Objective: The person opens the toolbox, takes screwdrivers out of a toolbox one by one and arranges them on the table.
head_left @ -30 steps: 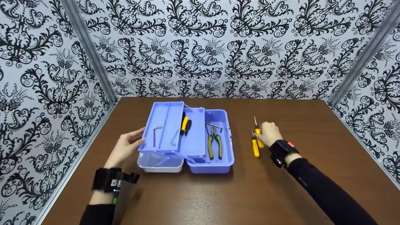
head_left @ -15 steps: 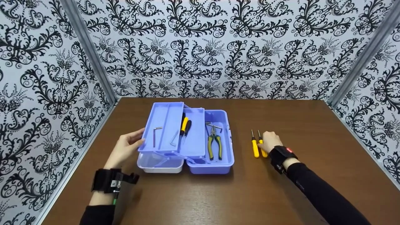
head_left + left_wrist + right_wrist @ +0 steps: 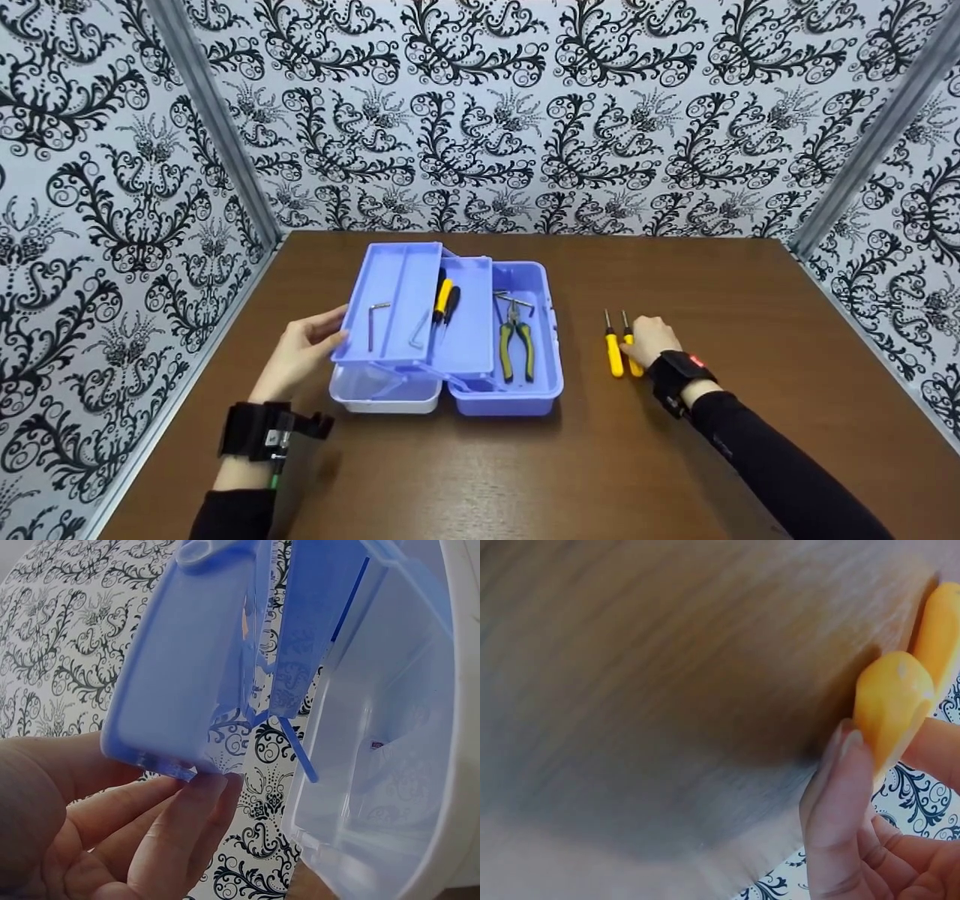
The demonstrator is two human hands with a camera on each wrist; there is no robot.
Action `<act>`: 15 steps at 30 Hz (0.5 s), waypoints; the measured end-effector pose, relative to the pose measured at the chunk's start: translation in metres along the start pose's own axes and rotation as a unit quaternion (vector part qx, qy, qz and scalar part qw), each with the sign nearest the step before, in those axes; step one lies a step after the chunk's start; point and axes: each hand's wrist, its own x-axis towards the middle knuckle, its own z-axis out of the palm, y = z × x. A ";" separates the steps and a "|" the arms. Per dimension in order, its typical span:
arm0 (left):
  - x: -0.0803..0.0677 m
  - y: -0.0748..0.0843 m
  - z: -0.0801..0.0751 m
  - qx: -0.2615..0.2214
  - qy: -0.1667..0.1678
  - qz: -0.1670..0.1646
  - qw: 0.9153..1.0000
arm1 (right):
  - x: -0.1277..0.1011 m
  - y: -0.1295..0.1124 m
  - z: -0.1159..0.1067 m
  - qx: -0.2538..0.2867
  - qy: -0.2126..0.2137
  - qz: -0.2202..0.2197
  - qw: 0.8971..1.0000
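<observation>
Right hand (image 3: 649, 339) fingers pinch one yellow screwdriver (image 3: 631, 354); left hand (image 3: 300, 355) fingers, relaxed, touch the toolbox tray (image 3: 390, 300).

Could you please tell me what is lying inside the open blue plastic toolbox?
The blue plastic toolbox holds green-handled pliers in its base and two metal hex keys plus yellow and black screwdrivers on its trays. Anything under the trays is hidden.

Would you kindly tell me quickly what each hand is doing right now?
Left hand: open, straight fingers touching the edge of the toolbox's raised tray.
Right hand: pinching the nearer yellow screwdriver on the table.
</observation>
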 end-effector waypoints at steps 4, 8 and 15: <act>-0.001 0.001 -0.001 0.004 -0.002 0.002 1.000 | -0.004 -0.005 -0.006 -0.013 -0.012 0.013 1.000; -0.001 0.002 -0.001 0.012 0.001 0.002 1.000 | -0.007 -0.011 -0.013 -0.031 -0.013 0.022 0.999; -0.001 0.002 -0.001 0.023 -0.003 -0.002 1.000 | -0.009 -0.015 -0.019 -0.074 0.013 0.025 0.997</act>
